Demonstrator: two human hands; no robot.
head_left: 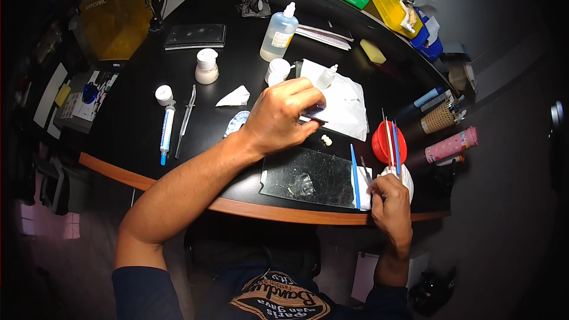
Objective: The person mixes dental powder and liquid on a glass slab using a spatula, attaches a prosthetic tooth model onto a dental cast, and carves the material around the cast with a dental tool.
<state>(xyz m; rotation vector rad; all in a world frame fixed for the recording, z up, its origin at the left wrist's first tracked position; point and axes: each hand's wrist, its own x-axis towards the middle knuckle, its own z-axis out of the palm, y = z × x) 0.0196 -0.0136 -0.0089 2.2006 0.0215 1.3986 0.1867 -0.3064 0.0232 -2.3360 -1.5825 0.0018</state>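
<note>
My left hand point(287, 109) is raised over the middle of the black table, its thumb and fingers pinched on something small and dark that I cannot make out. Below it, small tooth-like off-white pieces point(326, 140) lie beyond a scratched glass slab point(323, 173), which has a whitish smear on it. At the slab's right end my right hand point(391, 201) is closed around a thin tool point(365, 169) with a narrow tip. A blue stick point(355, 175) lies on white tissue beside that hand. Just past it, a red round holder point(379, 142) has several slim tools leaning across it.
Behind my left hand stand an open white jar point(277, 71), a dropper bottle point(327, 77) on white paper point(349, 109), and a tall squeeze bottle point(278, 34). Leftward are another jar point(207, 68), tweezers point(186, 120) and a blue-tipped syringe point(167, 133). A pink case point(451, 144) lies right.
</note>
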